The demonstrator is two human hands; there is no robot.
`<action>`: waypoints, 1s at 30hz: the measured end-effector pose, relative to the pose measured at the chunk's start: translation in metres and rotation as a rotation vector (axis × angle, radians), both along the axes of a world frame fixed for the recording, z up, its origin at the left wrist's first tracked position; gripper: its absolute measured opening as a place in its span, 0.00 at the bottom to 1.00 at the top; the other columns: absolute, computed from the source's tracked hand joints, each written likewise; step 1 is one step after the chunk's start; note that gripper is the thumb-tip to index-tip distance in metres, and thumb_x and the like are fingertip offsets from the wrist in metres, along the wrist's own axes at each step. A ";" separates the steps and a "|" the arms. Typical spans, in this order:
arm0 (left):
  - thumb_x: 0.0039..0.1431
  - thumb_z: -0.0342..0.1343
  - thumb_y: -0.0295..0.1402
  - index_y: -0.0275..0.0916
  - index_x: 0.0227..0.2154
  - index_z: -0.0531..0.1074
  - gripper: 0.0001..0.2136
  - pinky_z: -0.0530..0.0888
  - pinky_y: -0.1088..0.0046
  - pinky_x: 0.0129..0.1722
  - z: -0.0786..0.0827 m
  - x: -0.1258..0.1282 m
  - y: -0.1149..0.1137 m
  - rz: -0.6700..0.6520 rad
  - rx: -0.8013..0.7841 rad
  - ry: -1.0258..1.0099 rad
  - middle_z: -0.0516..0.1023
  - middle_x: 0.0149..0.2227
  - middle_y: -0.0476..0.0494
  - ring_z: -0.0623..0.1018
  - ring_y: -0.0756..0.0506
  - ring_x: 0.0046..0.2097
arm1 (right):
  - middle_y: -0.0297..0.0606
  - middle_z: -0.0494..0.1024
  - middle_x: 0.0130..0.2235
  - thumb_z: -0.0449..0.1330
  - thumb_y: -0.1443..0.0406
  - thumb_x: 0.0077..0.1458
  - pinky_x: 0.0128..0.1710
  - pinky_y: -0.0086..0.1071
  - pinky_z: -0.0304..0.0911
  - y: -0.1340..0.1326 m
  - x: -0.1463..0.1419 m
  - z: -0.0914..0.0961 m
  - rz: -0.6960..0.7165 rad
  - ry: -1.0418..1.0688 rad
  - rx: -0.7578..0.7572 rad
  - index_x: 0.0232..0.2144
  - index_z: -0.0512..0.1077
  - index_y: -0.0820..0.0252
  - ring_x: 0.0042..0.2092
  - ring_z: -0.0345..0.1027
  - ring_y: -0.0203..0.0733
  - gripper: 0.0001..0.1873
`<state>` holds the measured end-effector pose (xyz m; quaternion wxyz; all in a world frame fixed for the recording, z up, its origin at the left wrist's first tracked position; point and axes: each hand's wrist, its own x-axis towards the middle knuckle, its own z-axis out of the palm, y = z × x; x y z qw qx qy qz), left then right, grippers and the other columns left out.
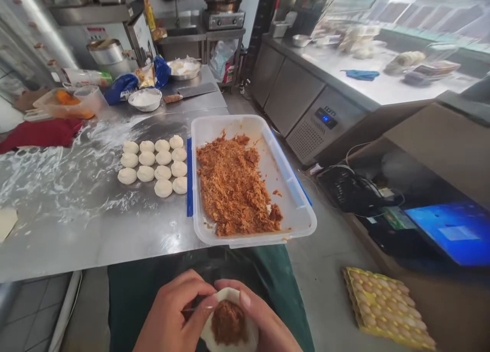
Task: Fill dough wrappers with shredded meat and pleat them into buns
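Low in front of me, a round dough wrapper (209, 334) lies cupped between both hands, with a mound of reddish-brown filling (229, 323) at its centre. My left hand (178, 311) pinches the wrapper's upper left edge between thumb and fingers. A thin dark line, perhaps a tool, shows by its fingers; I cannot make out what it is. My right hand (266, 316) curls around the right side, its thumb on the rim. Beyond them stands a clear plastic tub (285, 188) of the same filling (233, 183). Left of it, several closed buns (146, 159) sit in rows.
The floured steel table (76, 229) carries a cleaver (195, 90), a flour bowl (145, 100), a red cloth (42, 133) and a dough piece (6, 223). The tub overhangs its right edge. Egg trays (386, 308) and a lit screen (447, 229) are at right.
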<state>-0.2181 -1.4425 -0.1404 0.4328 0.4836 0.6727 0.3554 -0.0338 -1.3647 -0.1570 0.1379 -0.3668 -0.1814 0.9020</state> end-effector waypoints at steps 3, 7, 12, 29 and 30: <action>0.74 0.54 0.36 0.49 0.50 0.78 0.09 0.73 0.79 0.36 -0.009 0.001 0.000 0.041 0.061 0.035 0.78 0.42 0.49 0.78 0.52 0.39 | 0.37 0.80 0.39 0.71 0.48 0.56 0.40 0.33 0.62 0.008 -0.001 -0.005 0.099 0.031 0.211 0.49 0.78 0.56 0.38 0.70 0.41 0.25; 0.74 0.52 0.31 0.55 0.56 0.75 0.15 0.76 0.79 0.42 -0.014 0.000 0.003 -0.058 0.112 0.075 0.79 0.45 0.51 0.80 0.52 0.43 | 0.34 0.75 0.36 0.68 0.50 0.60 0.38 0.34 0.59 0.015 -0.006 -0.003 0.185 0.018 0.412 0.46 0.77 0.58 0.36 0.64 0.39 0.20; 0.75 0.50 0.30 0.54 0.59 0.73 0.16 0.78 0.78 0.44 -0.020 -0.004 0.009 -0.136 0.155 0.170 0.80 0.45 0.49 0.82 0.51 0.42 | 0.35 0.74 0.37 0.66 0.49 0.62 0.40 0.36 0.59 0.018 -0.006 -0.003 0.233 -0.033 0.480 0.47 0.76 0.58 0.38 0.63 0.41 0.21; 0.62 0.45 0.18 0.42 0.52 0.69 0.20 0.81 0.72 0.33 -0.011 -0.005 0.018 -0.329 0.339 0.514 0.78 0.39 0.46 0.82 0.47 0.34 | 0.36 0.74 0.38 0.60 0.51 0.66 0.41 0.37 0.60 0.031 -0.014 0.012 0.378 -0.141 0.536 0.41 0.71 0.57 0.40 0.64 0.44 0.15; 0.63 0.46 0.18 0.43 0.48 0.70 0.17 0.81 0.71 0.32 -0.012 -0.005 0.017 -0.334 0.314 0.496 0.77 0.38 0.46 0.82 0.46 0.33 | 0.35 0.74 0.37 0.59 0.52 0.67 0.39 0.36 0.59 0.031 -0.014 0.012 0.393 -0.160 0.533 0.42 0.71 0.57 0.38 0.63 0.43 0.14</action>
